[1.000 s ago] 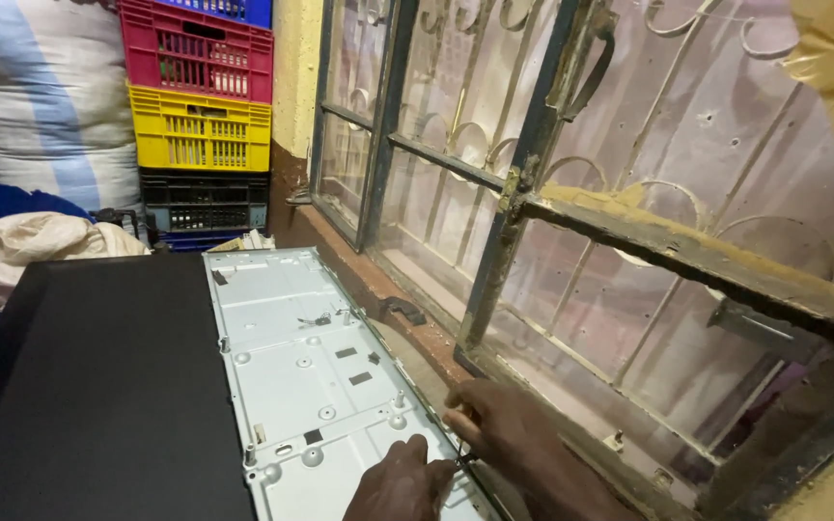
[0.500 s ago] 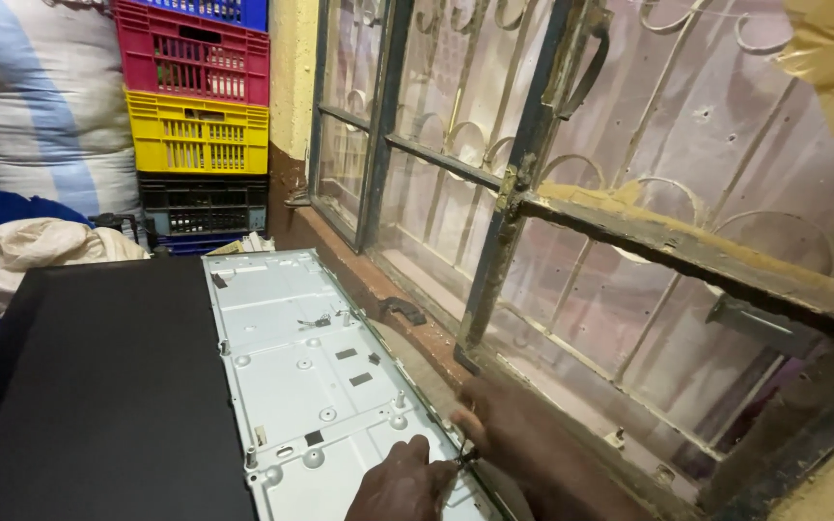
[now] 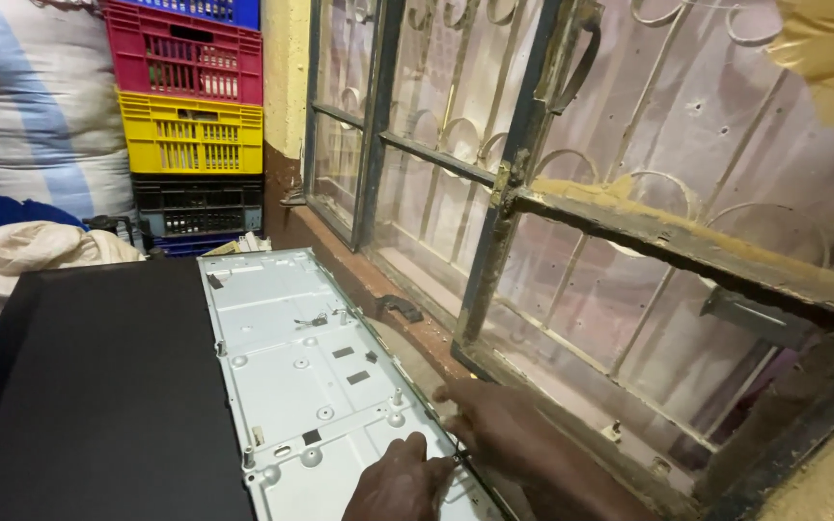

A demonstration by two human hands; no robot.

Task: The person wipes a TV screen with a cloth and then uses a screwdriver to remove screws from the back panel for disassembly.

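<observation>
Metal panel point(image 3: 316, 386) lies flat beside black sheet point(image 3: 98, 386) below the window frame point(image 3: 523, 203), both hands at its near right edge, left hand point(image 3: 400, 482) and right hand point(image 3: 494, 434) pinching a thin tool point(image 3: 458, 455), crates point(image 3: 190, 125) stacked well behind.

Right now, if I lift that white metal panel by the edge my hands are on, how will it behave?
The panel looks thin, long and sheet-like, so it would probably flex or sag. Its smooth painted face may be slippery. Its edge by the hands looks thin, possibly sharp.
</observation>
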